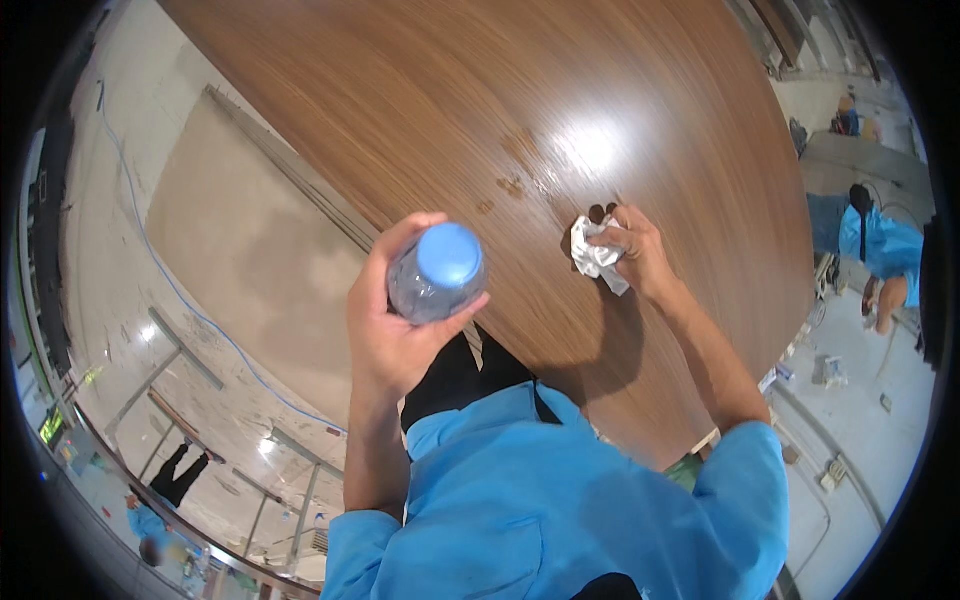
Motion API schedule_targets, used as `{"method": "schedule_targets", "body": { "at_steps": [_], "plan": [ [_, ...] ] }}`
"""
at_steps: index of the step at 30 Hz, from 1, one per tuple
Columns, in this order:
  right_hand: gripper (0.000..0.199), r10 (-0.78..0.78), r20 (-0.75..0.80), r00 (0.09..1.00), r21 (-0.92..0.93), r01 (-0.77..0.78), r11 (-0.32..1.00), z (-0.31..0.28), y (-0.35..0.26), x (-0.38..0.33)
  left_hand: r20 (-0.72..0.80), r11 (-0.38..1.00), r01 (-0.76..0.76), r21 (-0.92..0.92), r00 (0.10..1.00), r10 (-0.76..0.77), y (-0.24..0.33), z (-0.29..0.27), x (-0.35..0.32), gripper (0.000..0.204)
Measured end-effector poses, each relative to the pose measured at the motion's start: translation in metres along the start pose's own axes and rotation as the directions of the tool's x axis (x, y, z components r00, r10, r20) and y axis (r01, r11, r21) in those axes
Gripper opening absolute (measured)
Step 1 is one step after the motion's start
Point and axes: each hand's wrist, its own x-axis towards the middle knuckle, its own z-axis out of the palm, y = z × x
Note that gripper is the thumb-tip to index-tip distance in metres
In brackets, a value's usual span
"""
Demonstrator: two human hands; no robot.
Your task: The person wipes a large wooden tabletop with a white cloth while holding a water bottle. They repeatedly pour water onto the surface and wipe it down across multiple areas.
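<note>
My left hand (385, 325) is wrapped round a clear plastic bottle with a blue cap (448, 255), held up in front of me near the edge of the wooden panel. A crumpled white cloth or tissue (594, 250) is gripped in the fingers of my right hand (640, 250), low over the brown wood-grain panel (420, 110) and seemingly against it. Just beyond the right hand, wet smears (512, 187) mark the panel's surface. What the bottle contains is hard to make out.
Left of the panel lies a large beige board (230, 230), with a blue hose (190, 300) running along the floor past it. Metal frames (300, 510) stand at the lower left. One person in blue (880, 240) is at the far right, another (165, 505) at the lower left.
</note>
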Motion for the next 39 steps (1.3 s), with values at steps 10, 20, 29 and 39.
{"method": "schedule_targets", "body": {
  "at_steps": [10,20,29,39],
  "plan": [
    [0.037,-0.114,-0.093,0.989,-0.114,0.103,0.988,-0.002,-0.036,0.043,-0.010,0.998,-0.049,0.027,0.999,0.049,-0.004,-0.027,0.004,0.075],
    [0.040,0.040,-0.052,0.998,-0.194,-0.049,0.980,0.014,-0.051,0.114,-0.051,0.998,-0.040,-0.053,0.998,0.038,-0.005,-0.039,0.005,0.077],
    [0.040,-0.247,-0.281,0.927,-0.331,0.148,0.932,0.039,-0.041,0.198,-0.123,0.996,-0.028,-0.084,0.992,0.017,-0.004,-0.048,0.001,0.078],
    [0.034,0.070,-0.181,0.981,-0.177,-0.103,0.979,0.008,-0.046,0.009,-0.161,0.998,-0.017,-0.057,0.987,0.007,-0.012,-0.064,0.000,0.079]
  ]
}}
